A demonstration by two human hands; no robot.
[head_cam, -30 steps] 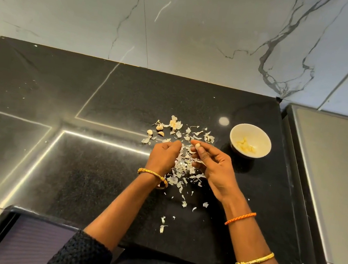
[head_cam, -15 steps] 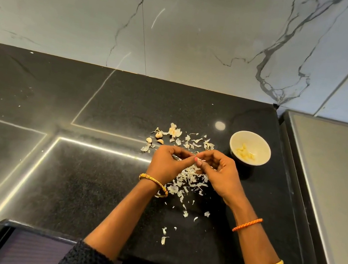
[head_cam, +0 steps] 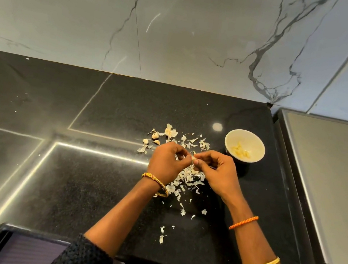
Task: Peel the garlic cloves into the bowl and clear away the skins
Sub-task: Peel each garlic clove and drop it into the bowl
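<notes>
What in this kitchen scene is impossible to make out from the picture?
- The garlic clove, head view: only a sliver shows between the left hand and right hand; how much skin remains is hidden by the fingers.
- Peeled cloves in the bowl: too small and pale to count.
- Skins under the hands: partly covered.
- The grey surface at right: cut off by the edge.

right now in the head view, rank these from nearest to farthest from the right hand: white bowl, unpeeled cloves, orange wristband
From the right hand:
1. white bowl, just beyond it, to the right.
2. orange wristband, on that same arm, nearer the person.
3. unpeeled cloves, far-left of the skins, past the left hand.
The first two are fairly close.
</notes>
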